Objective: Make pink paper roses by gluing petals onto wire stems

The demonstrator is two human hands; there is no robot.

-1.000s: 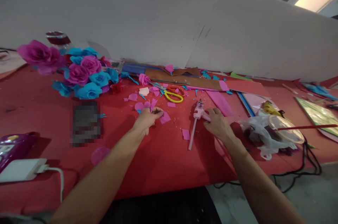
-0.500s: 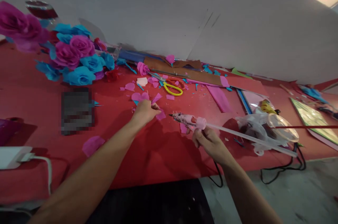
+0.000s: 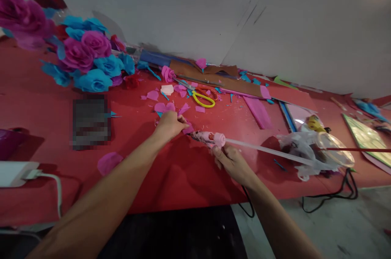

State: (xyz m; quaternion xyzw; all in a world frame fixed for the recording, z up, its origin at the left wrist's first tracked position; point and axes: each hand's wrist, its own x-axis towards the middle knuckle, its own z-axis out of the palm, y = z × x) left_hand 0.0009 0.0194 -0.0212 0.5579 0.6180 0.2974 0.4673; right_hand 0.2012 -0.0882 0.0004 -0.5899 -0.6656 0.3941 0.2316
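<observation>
My right hand [image 3: 231, 162] is wrapped round a pink hot glue gun [image 3: 210, 138], whose long clear glue stick [image 3: 265, 148] sticks out behind to the right. The gun's dark nozzle points left and meets, or nearly meets, a pink paper petal [image 3: 188, 127]. That petal shows at the fingertips of my left hand [image 3: 171, 124], which is closed in a pinch. More pink petals [image 3: 165, 107] lie just beyond the left hand. Yellow-and-orange-handled scissors [image 3: 204, 99] rest on the red table [image 3: 171, 185] behind them.
Blue and pink paper roses [image 3: 94, 81] stand at the left, above a blurred dark object [image 3: 91, 122]. A white charger [image 3: 18, 174] with a cable sits front left. Brown paper strips [image 3: 220, 82] lie along the wall. A plastic bag [image 3: 301, 145] and a tape roll [image 3: 334, 150] are at the right.
My right hand has moved left with the glue gun, bringing its nozzle up to the petal. My left hand keeps its pinch in nearly the same place. The view has shifted slightly.
</observation>
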